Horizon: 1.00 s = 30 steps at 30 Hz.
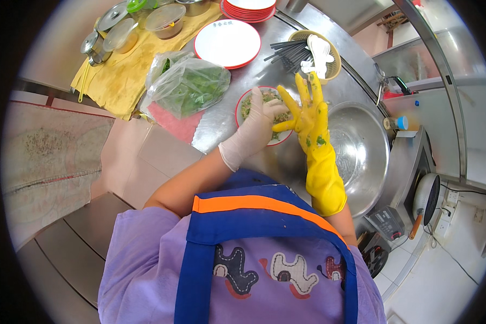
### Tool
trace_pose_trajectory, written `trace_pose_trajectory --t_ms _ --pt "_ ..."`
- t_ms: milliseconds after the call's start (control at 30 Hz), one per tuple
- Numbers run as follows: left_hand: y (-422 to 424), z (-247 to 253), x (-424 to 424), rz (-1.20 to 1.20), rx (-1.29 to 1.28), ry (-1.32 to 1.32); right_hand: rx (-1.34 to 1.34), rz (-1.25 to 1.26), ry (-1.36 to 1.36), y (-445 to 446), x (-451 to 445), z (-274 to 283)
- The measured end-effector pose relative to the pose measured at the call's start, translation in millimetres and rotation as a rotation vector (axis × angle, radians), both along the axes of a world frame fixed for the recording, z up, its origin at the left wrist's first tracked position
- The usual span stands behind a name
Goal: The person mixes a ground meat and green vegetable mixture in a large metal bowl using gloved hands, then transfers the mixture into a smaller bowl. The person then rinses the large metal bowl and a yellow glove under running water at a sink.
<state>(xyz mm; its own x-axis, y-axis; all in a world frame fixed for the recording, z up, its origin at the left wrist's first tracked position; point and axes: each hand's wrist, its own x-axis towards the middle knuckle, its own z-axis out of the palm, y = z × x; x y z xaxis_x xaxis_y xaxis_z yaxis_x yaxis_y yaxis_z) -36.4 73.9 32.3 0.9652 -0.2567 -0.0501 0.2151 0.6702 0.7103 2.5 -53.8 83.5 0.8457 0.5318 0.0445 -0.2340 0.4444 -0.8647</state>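
My left hand, in a thin whitish glove, is over a red-rimmed white dish of chopped filling with green bits. Its fingers reach towards my right hand; whether they touch it or hold anything is unclear. My right hand wears a long yellow rubber glove with green scraps stuck to it. Its fingers are spread, with nothing seen between them, at the dish's right side. A large steel bowl stands to the right of that glove, partly hidden by it.
Left of the dish lie a clear plastic bag of leafy greens and a pink cloth. Beyond are a white plate, stacked red-rimmed plates and a basket with black chopsticks and white spoons. Lidded containers stand at upper left.
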Motion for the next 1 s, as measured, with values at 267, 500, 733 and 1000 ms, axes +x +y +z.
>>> trace_pose_trajectory --t_ms 267,500,733,1000 --pt "14.9 -11.4 -5.5 0.465 1.577 -0.490 -0.192 -0.108 0.119 -27.9 -6.6 8.0" --pt "20.2 4.4 22.0 0.198 1.998 -0.471 -0.190 -0.180 0.239 -42.3 -11.3 -2.4" --pt "16.9 5.7 43.6 0.060 2.217 -0.516 -0.154 -0.229 0.266 -41.8 -14.0 -9.2" --pt "20.2 -3.3 10.2 0.176 2.099 -0.539 -0.141 -0.271 0.303 -47.1 -17.7 -10.9"
